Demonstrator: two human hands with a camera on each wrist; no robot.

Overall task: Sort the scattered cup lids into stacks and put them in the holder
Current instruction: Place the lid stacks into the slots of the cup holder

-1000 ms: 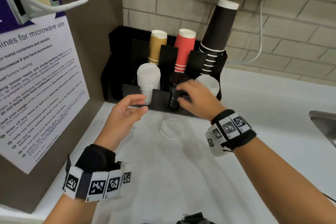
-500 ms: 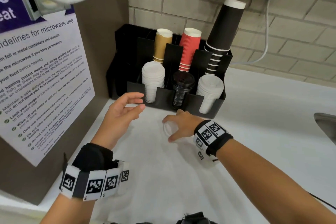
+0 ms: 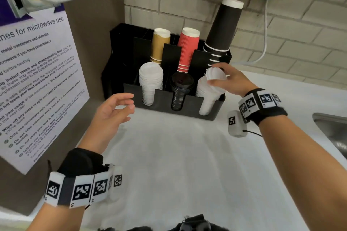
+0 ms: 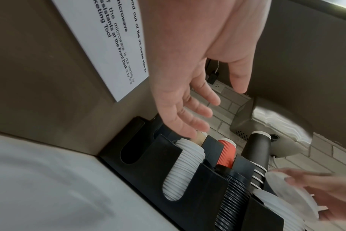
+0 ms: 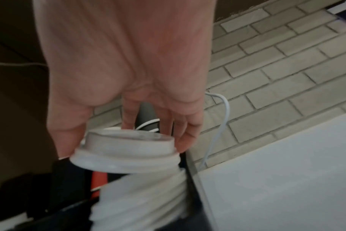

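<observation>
While my left hand (image 3: 112, 112) hangs loose, my right hand (image 3: 230, 80) pinches a white lid (image 3: 216, 74) above the holder's (image 3: 180, 108) three-o'clock stack (image 3: 207, 97).

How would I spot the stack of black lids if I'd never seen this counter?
Find the black plastic holder against the brick wall. Its front row has three lid slots. The stack of black ribbed lids fills the middle slot, between two white lid stacks, and is the only dark one.
</observation>
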